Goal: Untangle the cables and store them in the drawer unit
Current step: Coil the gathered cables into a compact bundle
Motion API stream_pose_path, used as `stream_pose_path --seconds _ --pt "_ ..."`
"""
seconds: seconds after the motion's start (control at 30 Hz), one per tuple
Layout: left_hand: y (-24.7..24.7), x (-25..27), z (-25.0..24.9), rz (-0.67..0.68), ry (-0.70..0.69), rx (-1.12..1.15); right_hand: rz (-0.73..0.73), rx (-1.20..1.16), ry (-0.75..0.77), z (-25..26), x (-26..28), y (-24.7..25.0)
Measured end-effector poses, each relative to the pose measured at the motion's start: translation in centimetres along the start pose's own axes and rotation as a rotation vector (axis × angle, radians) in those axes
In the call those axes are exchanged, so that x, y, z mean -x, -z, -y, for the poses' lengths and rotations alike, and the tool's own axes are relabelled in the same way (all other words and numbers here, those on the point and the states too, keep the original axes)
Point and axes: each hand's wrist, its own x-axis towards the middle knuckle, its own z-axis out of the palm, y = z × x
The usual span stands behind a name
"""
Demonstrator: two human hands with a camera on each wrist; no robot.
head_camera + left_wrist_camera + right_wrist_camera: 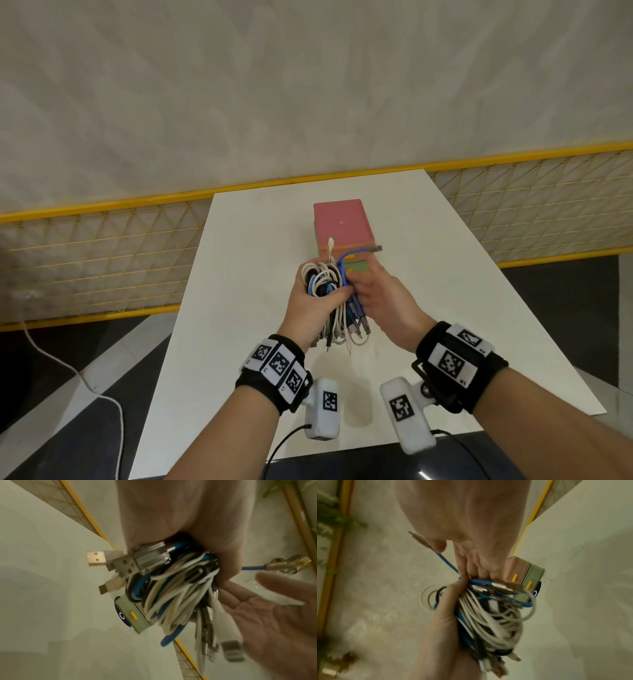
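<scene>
A tangled bundle of white, blue and black cables (323, 281) (175, 588) (488, 622) hangs above the white table (246, 246), gripped in my left hand (313, 303) (440, 628). USB plugs stick out of its ends. My right hand (376, 294) (471, 513) reaches into the bundle from the right, its fingers curled and pinching a blue cable (356, 254) (447, 562) that loops out with a metal plug at its tip. Just behind the hands stands the pink drawer unit (342, 222), with pink and green drawer fronts (522, 572) with yellow handles, both shut.
A yellow mesh fence (102, 257) runs behind the table, below a pale wall. A white cord (68, 366) trails over the dark floor at the left. Green leaves (330, 513) show by a yellow post. The table's near edge lies under my wrists.
</scene>
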Motion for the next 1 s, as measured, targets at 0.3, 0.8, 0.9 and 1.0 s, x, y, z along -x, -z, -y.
stream_pose_path --seconds 0.3,0.8,0.9,1.0 --pt "1.6 0.2 -0.2 0.012 -0.121 -0.069 0.105 -0.262 -0.082 1.5 0.4 -0.1" --pt "5.3 0.8 0.0 0.219 -0.195 -0.135 0.095 -0.162 -0.239 1.7 0.6 -0.3" --pt "5.2 0.5 0.0 0.203 -0.166 -0.112 0.088 -0.020 -0.156 1.5 0.5 -1.1" --pt "4.9 0.2 -0.2 0.190 -0.140 -0.099 0.062 0.060 -0.078 0.8 0.3 -1.2"
